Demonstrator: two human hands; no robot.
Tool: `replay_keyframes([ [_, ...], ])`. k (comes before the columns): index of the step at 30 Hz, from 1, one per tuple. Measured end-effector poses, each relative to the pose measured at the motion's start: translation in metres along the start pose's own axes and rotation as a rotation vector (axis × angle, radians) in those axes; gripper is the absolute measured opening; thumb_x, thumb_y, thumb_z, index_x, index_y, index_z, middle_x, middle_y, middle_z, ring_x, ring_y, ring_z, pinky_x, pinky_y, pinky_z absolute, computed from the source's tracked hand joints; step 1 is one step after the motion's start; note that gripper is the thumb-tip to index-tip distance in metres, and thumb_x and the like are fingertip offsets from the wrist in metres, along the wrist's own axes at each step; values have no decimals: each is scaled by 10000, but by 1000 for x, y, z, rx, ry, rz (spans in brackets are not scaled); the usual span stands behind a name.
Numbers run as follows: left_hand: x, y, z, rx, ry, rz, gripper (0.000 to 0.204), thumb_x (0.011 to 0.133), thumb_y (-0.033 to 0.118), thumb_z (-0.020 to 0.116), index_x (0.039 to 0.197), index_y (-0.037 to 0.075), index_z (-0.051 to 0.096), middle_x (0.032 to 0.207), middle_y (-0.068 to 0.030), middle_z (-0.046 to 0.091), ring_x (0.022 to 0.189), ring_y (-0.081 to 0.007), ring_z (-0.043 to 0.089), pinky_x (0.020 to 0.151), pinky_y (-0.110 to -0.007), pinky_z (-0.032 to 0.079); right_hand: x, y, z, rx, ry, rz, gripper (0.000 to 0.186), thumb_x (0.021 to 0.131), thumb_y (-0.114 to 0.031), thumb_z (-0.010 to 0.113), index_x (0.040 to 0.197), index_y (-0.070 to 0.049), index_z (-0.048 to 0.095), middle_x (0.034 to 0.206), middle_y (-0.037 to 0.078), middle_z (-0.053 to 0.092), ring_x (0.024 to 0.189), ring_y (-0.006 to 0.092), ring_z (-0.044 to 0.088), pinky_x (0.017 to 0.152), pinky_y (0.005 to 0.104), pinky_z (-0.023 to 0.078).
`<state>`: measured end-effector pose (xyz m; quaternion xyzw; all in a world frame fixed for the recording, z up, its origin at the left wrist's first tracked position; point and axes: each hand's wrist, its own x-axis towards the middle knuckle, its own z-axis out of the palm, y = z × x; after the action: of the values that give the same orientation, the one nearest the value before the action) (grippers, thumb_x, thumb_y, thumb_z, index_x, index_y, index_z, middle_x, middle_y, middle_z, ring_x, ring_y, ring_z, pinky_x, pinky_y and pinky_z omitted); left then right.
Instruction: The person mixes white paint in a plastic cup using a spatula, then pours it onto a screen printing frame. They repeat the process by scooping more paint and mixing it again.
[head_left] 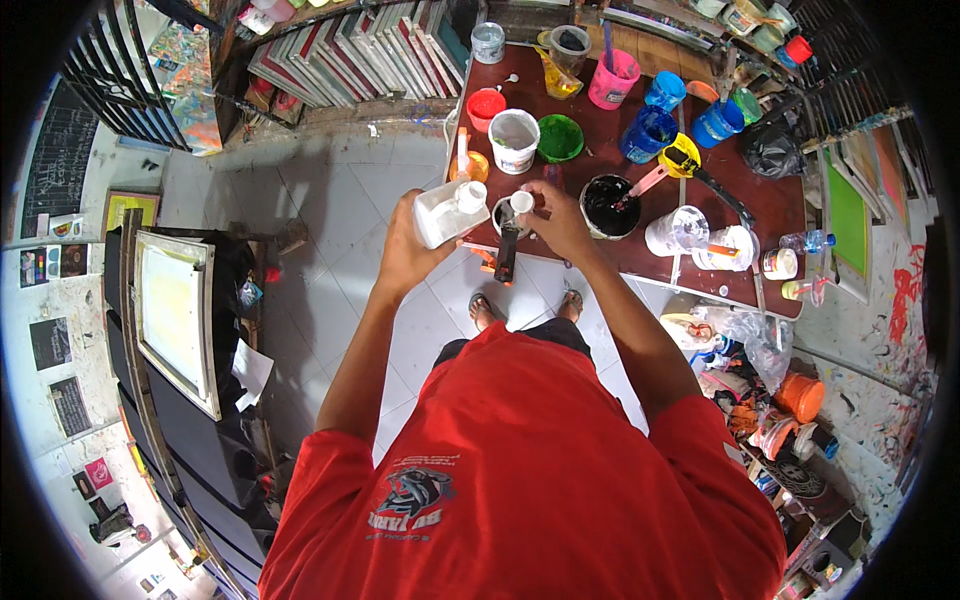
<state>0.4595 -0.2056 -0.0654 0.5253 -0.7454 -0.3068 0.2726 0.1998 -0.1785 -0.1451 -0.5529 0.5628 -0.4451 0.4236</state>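
My left hand (408,250) grips a white plastic jug (447,212), tilted with its neck toward the right. My right hand (557,218) pinches the jug's small white cap (521,201) just beside the neck. Both hands hover over the front left corner of a dark red worktable (770,205). Under the cap sits a small dark cup (503,216), and a black-handled scraper (506,255) hangs over the table edge below it.
The table carries a white tub (514,140), a green-paint tub (559,138), a red cup (486,104), a black-paint tub (609,206), blue cups (648,133) and a pink cup (612,80). A framed printing screen (176,315) lies at left; stacked frames (350,50) lean behind.
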Motion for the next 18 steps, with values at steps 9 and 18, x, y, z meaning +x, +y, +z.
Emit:
replay_keyframes([
  [9,-15,-19,-1,-96,4,-47,771,622,63,865,1246,28,413,1144,-142,588,1077,-241,599,929,-369,487,5,56,0,-660,-90,-108,370,831,-13,550,1194,-72,584,1177,124,630,1036,323,630,860,444,521],
  [18,-22,-20,-6,-132,8,-70,783,625,58,869,1249,22,398,1141,-135,591,1084,-230,598,934,-363,487,2,49,2,-746,-88,-150,368,872,-48,524,1235,-98,555,1230,87,600,1102,293,604,883,429,520],
])
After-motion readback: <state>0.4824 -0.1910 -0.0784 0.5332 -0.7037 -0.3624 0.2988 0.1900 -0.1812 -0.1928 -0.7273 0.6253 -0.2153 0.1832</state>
